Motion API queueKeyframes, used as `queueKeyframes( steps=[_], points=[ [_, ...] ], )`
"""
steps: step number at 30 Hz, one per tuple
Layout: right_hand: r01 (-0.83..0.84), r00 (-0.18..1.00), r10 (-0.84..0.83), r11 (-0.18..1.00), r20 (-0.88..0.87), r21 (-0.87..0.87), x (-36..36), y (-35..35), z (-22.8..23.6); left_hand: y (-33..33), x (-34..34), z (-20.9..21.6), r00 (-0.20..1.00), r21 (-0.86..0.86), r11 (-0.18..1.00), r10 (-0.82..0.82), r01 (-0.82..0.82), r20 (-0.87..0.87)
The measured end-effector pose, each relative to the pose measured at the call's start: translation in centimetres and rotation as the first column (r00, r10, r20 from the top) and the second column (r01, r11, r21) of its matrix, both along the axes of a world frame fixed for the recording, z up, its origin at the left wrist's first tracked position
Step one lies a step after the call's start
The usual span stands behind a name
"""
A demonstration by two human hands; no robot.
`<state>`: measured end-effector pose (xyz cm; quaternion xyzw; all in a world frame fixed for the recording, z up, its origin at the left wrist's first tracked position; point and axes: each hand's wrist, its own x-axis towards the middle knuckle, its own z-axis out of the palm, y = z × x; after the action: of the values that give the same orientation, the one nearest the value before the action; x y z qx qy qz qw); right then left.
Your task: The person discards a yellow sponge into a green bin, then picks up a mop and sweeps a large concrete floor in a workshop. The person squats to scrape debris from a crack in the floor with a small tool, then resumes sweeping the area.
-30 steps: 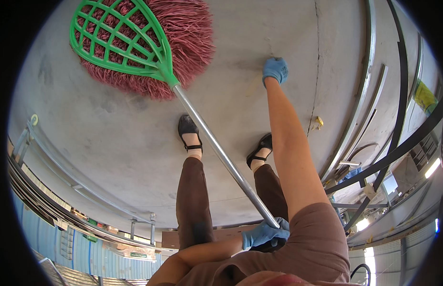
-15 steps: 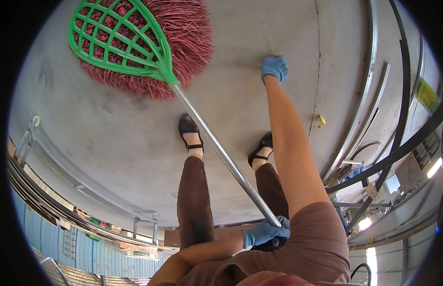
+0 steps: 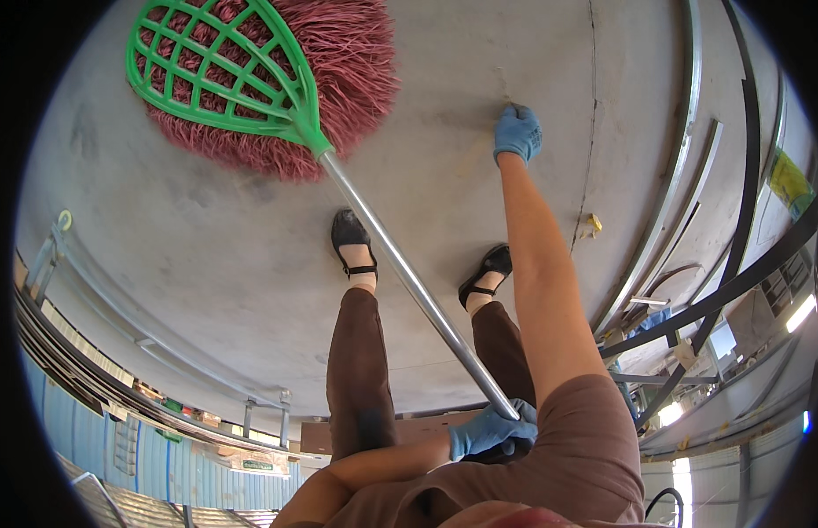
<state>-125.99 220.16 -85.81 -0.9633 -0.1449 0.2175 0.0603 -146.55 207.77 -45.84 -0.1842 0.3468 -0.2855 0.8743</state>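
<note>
A mop with dark pink strands, a green plastic grid frame and a silver metal handle slants across the view, its head at the upper left. My left hand, in a blue glove, is wrapped around the handle's near end, close to my body. Stretched far forward, low over the grey floor, is my right hand in a matching glove. Its fingers are drawn together near a thin dark mark on the floor; whatever they pinch, if anything, is too small to make out.
A small yellow scrap lies on the floor beside a long crack. Metal rails and black curved bars run along the right. At the left stands a low metal frame. My black shoes are planted behind the mop head.
My right hand has moved slightly right and back toward me, and its wrist has turned so the pinched fingertips now show. The mop and my left hand are almost unmoved.
</note>
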Motion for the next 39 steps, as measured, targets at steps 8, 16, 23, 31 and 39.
queueKeyframes(
  steps=[8,16,23,31,39],
  points=[
    [0.115,0.993,-0.114,0.993,0.034,-0.021,-0.2,1.4,-1.0,0.0,0.1,-0.3,0.999,0.056,0.998,-0.015,0.012,0.051],
    [0.132,0.991,-0.128,0.987,0.048,-0.089,-0.7,2.2,-1.4,-2.3,0.0,-0.1,0.998,0.030,0.998,0.051,-0.050,-0.032],
    [0.059,0.998,-0.056,0.990,0.030,-0.129,-0.2,2.7,-1.0,-0.8,0.3,-0.3,1.000,0.012,1.000,0.011,-0.011,-0.014],
    [-0.145,0.989,0.139,0.950,-0.041,-0.275,0.5,2.6,0.2,-1.5,0.4,-0.4,0.997,-0.041,0.999,0.024,-0.027,-0.067],
    [-0.212,0.976,0.186,0.930,-0.113,-0.300,1.5,2.3,0.3,0.5,0.7,-0.4,0.999,0.054,0.998,0.024,-0.022,-0.044]
  ],
)
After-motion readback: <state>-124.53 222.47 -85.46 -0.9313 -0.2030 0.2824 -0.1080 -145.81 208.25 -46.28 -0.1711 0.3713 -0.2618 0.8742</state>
